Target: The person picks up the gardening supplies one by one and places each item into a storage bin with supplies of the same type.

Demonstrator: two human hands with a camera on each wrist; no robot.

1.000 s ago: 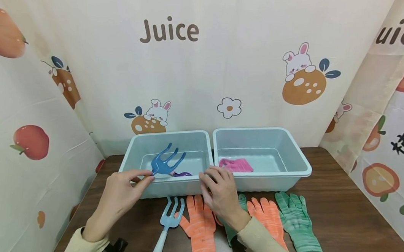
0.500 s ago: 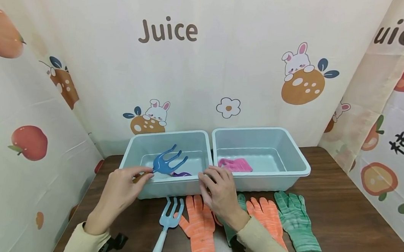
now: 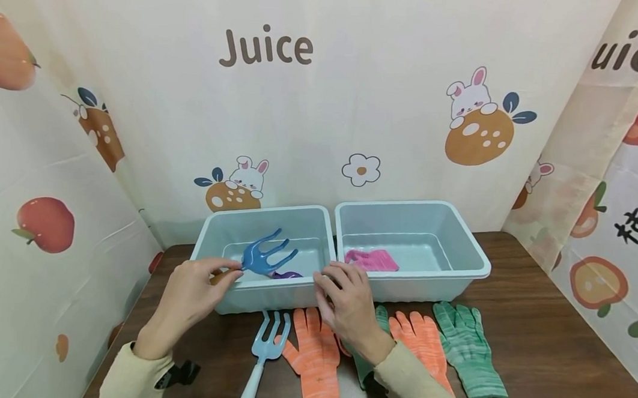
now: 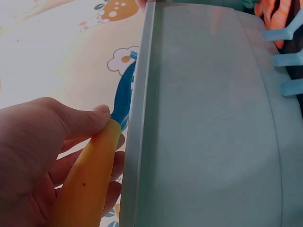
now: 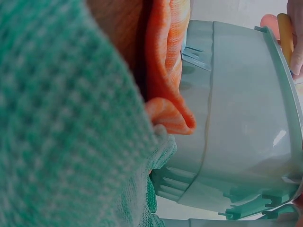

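Observation:
My left hand [image 3: 189,291] pinches a small blue garden fork [image 3: 258,261] by its yellow-brown handle [image 4: 90,175], thumb near the neck. The fork's tines reach over the inside of the left pale-blue bin [image 3: 287,292], close to a purple object [image 3: 287,275] lying there, partly hidden. At that bin's front right corner, my right hand [image 3: 348,306] holds the rim with bent fingers. A light-blue garden fork [image 3: 262,358] lies on the table in front of the bin, beside an orange glove [image 3: 318,367].
Close to the left bin's right side stands a second pale-blue bin [image 3: 433,289] with a pink cloth item [image 3: 372,260] inside. Another orange glove [image 3: 425,346] and a green glove [image 3: 470,351] lie before it. More green glove [image 3: 361,366] shows under my right forearm. A printed curtain [image 3: 323,115] hangs behind.
The blue fork has shifted slightly right and deeper over the left bin, with my left hand still on its handle. My right hand stays at the rim.

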